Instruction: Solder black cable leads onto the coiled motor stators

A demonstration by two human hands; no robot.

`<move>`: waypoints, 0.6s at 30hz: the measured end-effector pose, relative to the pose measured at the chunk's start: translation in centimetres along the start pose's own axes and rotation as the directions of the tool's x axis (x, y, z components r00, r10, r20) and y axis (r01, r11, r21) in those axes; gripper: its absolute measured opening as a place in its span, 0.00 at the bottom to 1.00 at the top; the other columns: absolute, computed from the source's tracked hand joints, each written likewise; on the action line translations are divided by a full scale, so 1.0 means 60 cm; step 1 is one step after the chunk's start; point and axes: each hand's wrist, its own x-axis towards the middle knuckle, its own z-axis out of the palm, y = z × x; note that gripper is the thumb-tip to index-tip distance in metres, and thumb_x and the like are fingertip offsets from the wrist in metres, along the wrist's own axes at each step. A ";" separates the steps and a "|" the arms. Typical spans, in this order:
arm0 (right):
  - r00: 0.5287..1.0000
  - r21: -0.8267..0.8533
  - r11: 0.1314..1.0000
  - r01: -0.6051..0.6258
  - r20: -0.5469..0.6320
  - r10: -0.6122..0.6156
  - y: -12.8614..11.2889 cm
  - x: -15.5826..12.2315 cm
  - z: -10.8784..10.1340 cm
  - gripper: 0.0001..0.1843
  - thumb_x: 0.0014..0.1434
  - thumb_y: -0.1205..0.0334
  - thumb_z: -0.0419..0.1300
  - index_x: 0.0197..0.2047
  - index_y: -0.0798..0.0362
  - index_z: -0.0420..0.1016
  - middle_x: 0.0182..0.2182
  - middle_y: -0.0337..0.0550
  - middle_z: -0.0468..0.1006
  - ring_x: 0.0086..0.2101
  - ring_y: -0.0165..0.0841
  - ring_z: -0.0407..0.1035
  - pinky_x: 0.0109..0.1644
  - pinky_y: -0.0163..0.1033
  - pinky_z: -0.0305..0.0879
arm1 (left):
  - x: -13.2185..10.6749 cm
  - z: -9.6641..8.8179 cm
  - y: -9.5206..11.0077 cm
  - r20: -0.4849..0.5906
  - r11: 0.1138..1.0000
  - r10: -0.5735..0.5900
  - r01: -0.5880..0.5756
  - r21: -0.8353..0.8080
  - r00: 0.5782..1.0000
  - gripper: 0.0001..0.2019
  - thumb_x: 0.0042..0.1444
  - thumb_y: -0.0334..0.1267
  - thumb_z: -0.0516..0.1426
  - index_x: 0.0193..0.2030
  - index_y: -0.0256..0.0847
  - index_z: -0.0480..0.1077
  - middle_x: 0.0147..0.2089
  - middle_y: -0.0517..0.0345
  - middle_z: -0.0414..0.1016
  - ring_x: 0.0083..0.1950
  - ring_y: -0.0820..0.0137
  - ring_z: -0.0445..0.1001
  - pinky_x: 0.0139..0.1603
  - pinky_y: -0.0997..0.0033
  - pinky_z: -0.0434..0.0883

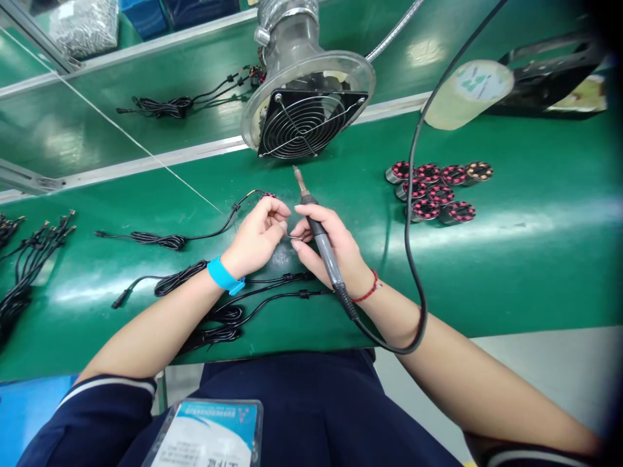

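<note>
My right hand [335, 250] is closed around a soldering iron [324, 243], its tip pointing away from me toward the fan. Close beside it, my left hand [263, 237] is pinched, and a short thin silvery wire [294, 238] shows between the fingertips of both hands. Just beyond my left fingers sits a small part with red coils [268, 195], mostly hidden. A black cable [204, 235] with a bundled middle runs left from it. More black cables [272, 295] lie under and in front of my forearms.
A fume hose with a fan [304, 126] hangs just beyond the iron tip. Several round coil parts [433, 191] stand to the right. The iron's black cord [411, 194] loops over my right forearm. Cable bundles [29, 279] lie far left; a tape roll [467, 94] is back right.
</note>
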 end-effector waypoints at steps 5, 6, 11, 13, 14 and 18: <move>0.998 -0.070 0.997 -0.030 -0.066 0.026 0.002 0.002 -0.001 0.22 0.60 0.70 0.58 0.56 0.46 0.65 0.36 0.37 0.75 0.35 0.29 0.75 0.45 0.40 0.76 | -0.004 -0.004 0.012 0.114 0.983 0.007 -0.028 0.182 0.993 0.01 0.58 0.31 0.53 0.36 0.39 0.63 0.32 0.62 0.65 0.31 0.75 0.63 0.35 0.73 0.63; 0.996 -0.091 0.995 -0.039 -0.081 0.032 0.001 0.002 -0.005 0.22 0.60 0.69 0.58 0.56 0.46 0.64 0.36 0.36 0.75 0.34 0.29 0.75 0.44 0.39 0.76 | -0.006 -0.006 0.016 0.139 0.962 0.000 -0.038 0.269 0.990 0.02 0.59 0.33 0.53 0.35 0.39 0.64 0.32 0.62 0.66 0.32 0.75 0.63 0.35 0.72 0.63; 0.998 -0.379 0.924 0.041 -0.034 -0.058 -0.014 0.008 -0.049 0.20 0.61 0.70 0.55 0.56 0.47 0.64 0.37 0.41 0.78 0.37 0.33 0.76 0.44 0.41 0.76 | -0.011 -0.014 0.025 0.185 0.830 -0.061 -0.053 0.556 0.981 0.07 0.60 0.37 0.52 0.32 0.39 0.67 0.29 0.62 0.69 0.31 0.73 0.64 0.34 0.72 0.61; 0.995 -0.525 0.848 0.070 -0.022 -0.096 -0.024 0.009 -0.077 0.19 0.62 0.70 0.54 0.55 0.48 0.66 0.39 0.44 0.80 0.39 0.36 0.77 0.46 0.44 0.75 | -0.011 -0.015 0.022 0.177 0.806 -0.107 -0.019 0.592 0.978 0.07 0.59 0.37 0.52 0.32 0.39 0.67 0.28 0.62 0.69 0.30 0.73 0.64 0.32 0.73 0.61; 0.995 -0.581 0.812 0.050 -0.038 -0.089 -0.028 0.008 -0.093 0.19 0.61 0.69 0.54 0.55 0.48 0.67 0.40 0.45 0.80 0.40 0.37 0.77 0.46 0.44 0.75 | -0.010 -0.015 0.020 0.174 0.801 -0.130 0.000 0.599 0.976 0.07 0.59 0.37 0.52 0.32 0.39 0.67 0.28 0.62 0.69 0.29 0.74 0.64 0.32 0.73 0.61; 0.978 -0.724 0.660 -0.199 -0.191 0.085 -0.022 -0.012 -0.159 0.21 0.59 0.63 0.57 0.56 0.49 0.68 0.42 0.47 0.81 0.40 0.42 0.78 0.46 0.51 0.75 | -0.010 -0.012 0.014 0.187 0.820 -0.200 0.060 0.569 0.962 0.07 0.60 0.37 0.52 0.33 0.39 0.67 0.27 0.61 0.70 0.25 0.75 0.65 0.28 0.74 0.61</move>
